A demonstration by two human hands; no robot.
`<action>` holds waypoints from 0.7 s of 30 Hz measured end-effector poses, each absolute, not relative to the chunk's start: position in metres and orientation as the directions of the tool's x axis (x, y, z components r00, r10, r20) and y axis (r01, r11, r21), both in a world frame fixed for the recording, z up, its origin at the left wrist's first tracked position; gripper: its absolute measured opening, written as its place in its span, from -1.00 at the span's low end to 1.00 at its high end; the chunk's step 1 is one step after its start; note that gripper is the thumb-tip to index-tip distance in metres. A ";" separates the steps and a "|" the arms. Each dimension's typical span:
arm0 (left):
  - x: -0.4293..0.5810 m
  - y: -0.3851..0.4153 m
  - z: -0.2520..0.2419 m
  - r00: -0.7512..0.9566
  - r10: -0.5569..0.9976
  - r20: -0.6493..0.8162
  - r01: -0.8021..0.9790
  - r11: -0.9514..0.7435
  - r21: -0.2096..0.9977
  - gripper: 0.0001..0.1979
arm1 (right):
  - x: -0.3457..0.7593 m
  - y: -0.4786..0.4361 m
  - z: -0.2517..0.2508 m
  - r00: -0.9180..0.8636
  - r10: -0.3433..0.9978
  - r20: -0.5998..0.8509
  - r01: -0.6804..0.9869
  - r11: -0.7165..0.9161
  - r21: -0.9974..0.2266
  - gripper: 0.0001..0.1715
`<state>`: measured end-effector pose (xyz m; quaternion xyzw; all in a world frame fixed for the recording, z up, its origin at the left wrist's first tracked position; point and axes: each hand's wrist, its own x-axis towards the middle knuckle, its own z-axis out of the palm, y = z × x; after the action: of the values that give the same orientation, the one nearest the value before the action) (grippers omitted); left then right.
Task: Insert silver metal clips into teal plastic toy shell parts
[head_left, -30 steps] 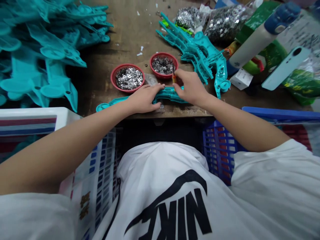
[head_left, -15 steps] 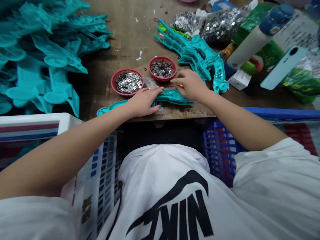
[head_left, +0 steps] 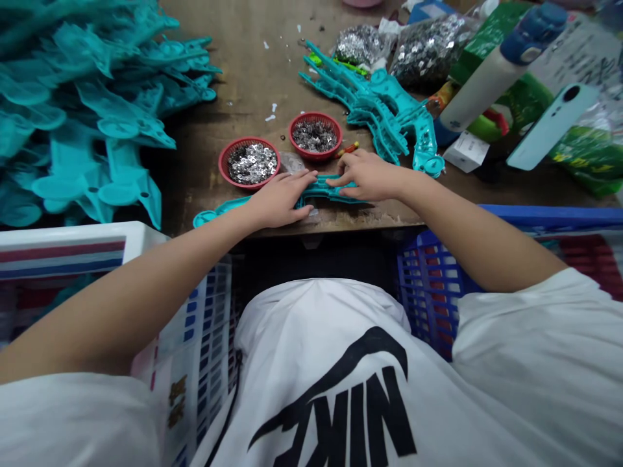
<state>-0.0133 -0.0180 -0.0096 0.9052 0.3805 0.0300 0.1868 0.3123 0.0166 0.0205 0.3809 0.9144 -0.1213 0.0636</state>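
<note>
A long teal plastic part (head_left: 321, 188) lies along the near edge of the table, its open ribbed side facing up. My left hand (head_left: 280, 200) spans it, fingers on the far side and thumb on the near side, holding it against the table. Over its right portion, my right hand (head_left: 367, 176) has its fingers bent and close together, the tips down at the ribs; anything between them is too small to make out. Just beyond are two red baskets of small metal pieces, a left one (head_left: 222, 170) with shiny clips and a right one (head_left: 316, 155) with darker pieces.
A red-and-yellow tool handle (head_left: 348, 150) lies beside the right basket. More teal parts (head_left: 379, 110) are stacked behind my right hand, and a big teal pile (head_left: 97, 97) fills the left. A bottle (head_left: 491, 78) and phone (head_left: 552, 130) stand right. Crates (head_left: 428, 279) flank my lap.
My right hand has moved from beside the right basket down and toward me onto the teal part, uncovering the red-and-yellow handle. My left hand stays on the part.
</note>
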 end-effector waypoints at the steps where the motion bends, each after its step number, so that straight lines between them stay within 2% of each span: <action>1: -0.013 -0.019 -0.011 0.706 0.703 -0.082 0.677 -0.638 0.365 -0.13 | 0.316 0.019 0.018 -0.717 0.670 -0.192 0.697 0.689 -0.199 -0.38; 3: -0.012 -0.021 -0.011 0.709 0.703 -0.057 0.666 -0.641 0.382 -0.10 | 0.321 0.022 0.011 -0.752 0.650 -0.106 0.652 0.711 -0.262 -0.18; 5: -0.012 -0.023 -0.006 0.700 0.714 -0.005 0.652 -0.637 0.411 -0.09 | 0.321 0.022 0.005 -0.754 0.656 -0.041 0.633 0.708 -0.315 0.23; 6: -0.013 -0.023 0.000 0.672 0.740 0.030 0.661 -0.618 0.424 -0.12 | 0.320 0.021 0.004 -0.740 0.671 -0.053 0.647 0.688 -0.328 0.40; 7: -0.016 -0.022 0.008 0.623 0.780 0.066 0.687 -0.585 0.431 -0.19 | 0.317 0.018 0.003 -0.720 0.687 -0.093 0.674 0.662 -0.329 0.49; 9: -0.026 -0.020 0.031 0.467 0.876 0.121 0.774 -0.471 0.424 -0.34 | 0.308 0.012 0.006 -0.670 0.716 -0.194 0.737 0.609 -0.293 0.41; 11: -0.039 -0.017 0.055 0.323 0.942 0.085 0.871 -0.332 0.362 -0.39 | 0.298 0.005 0.012 -0.628 0.734 -0.259 0.778 0.580 -0.243 0.26; 14: -0.056 -0.020 0.077 0.203 0.963 -0.175 0.978 -0.190 0.084 -0.38 | 0.289 -0.001 0.022 -0.603 0.746 -0.284 0.798 0.571 -0.194 0.20; 16: -0.062 -0.027 0.077 0.126 0.927 -0.354 0.977 -0.177 -0.116 -0.30 | 0.287 -0.001 0.027 -0.600 0.741 -0.301 0.799 0.572 -0.185 0.21; 17: -0.063 -0.031 0.073 0.098 0.906 -0.412 0.968 -0.183 -0.172 -0.28 | 0.287 0.000 0.029 -0.601 0.737 -0.309 0.798 0.572 -0.189 0.20; 21: -0.053 -0.043 0.052 0.098 0.878 -0.470 0.962 -0.203 -0.180 -0.36 | 0.291 0.001 0.033 -0.589 0.724 -0.359 0.806 0.562 -0.189 0.19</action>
<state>-0.0532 -0.0433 0.0517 0.7358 0.6252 -0.2456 0.0865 0.2907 0.0007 0.0329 0.4369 0.8753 -0.1683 0.1210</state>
